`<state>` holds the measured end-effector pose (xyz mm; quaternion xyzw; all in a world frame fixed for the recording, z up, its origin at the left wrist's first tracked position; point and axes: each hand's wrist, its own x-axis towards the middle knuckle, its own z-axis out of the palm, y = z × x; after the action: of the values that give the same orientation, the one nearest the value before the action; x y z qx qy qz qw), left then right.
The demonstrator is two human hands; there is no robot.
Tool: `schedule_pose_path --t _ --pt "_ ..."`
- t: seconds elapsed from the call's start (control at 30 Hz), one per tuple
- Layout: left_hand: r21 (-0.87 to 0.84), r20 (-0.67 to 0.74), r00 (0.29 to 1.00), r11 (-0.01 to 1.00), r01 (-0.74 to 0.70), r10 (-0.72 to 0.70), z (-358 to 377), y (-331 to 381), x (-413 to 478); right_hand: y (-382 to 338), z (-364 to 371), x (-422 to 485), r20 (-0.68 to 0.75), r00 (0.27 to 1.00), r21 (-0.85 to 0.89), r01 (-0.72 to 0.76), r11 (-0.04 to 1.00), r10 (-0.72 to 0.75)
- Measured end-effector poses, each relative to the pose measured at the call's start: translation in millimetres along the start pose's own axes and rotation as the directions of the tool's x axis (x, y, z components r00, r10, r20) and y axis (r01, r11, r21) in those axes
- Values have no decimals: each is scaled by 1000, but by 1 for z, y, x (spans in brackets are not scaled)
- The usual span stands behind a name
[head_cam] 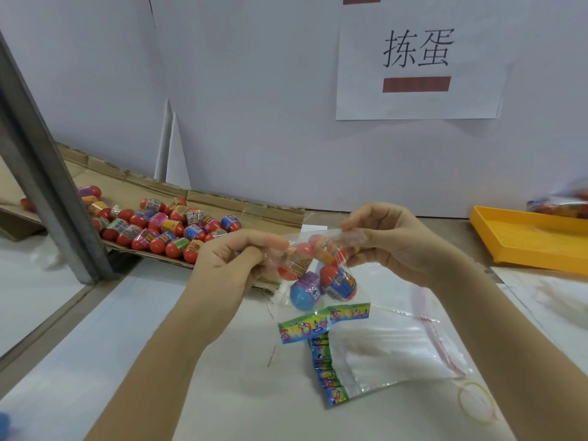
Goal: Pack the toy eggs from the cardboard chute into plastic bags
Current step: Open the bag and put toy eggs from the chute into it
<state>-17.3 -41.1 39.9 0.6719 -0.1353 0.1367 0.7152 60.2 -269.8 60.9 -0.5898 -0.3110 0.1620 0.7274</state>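
A clear plastic bag (321, 300) with a colourful printed strip at its bottom hangs above the table, several toy eggs (338, 280) inside it. My left hand (234, 257) pinches the bag's top edge on the left, and my right hand (391, 240) pinches it on the right. A sloping cardboard chute (222, 202) at the left holds a heap of several toy eggs (165, 227), mostly red with printed wrappers. A stack of empty plastic bags (391, 354) lies flat on the table under the held bag.
A grey metal post (47, 183) slants across the left in front of the chute. A yellow plastic tray (534, 240) sits at the right, with a blurred filled bag (560, 205) at its far end. A yellow rubber band (475, 401) lies near the bag stack. White wall behind.
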Motion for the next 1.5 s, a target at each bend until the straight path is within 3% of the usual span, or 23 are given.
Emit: schedule_pose_path --t 0.37,0.6,0.7,0.8,1.07,1.2,1.33,1.5 --pt "105 84 991 989 -109 100 1 5 -3 -3 -1 0 -25 1000 -5 13 1000 -13" --pt "197 78 995 978 -71 57 3 5 -5 0 -2 1 -63 998 -6 9 1000 -10" --pt "193 32 999 981 -35 30 8 2 -6 2 -2 2 -72 997 -7 -1 1000 0" --pt "309 -77 996 951 -14 40 15 -5 -6 5 -1 2 -74 997 -12 -12 1000 12" --pt "157 -110 993 985 70 -53 14 -11 -6 7 -1 3 -93 996 -8 -13 1000 12" --pt "123 -190 981 991 53 -29 12 -9 -5 2 -6 2 -92 996 16 -10 1000 11" --pt "185 -162 987 983 19 11 13 -9 -6 -6 -13 -1 -245 967 -97 -96 991 70" --pt "219 -92 994 975 -38 60 22 -10 -8 -4 5 -2 -44 979 -352 -200 914 198"
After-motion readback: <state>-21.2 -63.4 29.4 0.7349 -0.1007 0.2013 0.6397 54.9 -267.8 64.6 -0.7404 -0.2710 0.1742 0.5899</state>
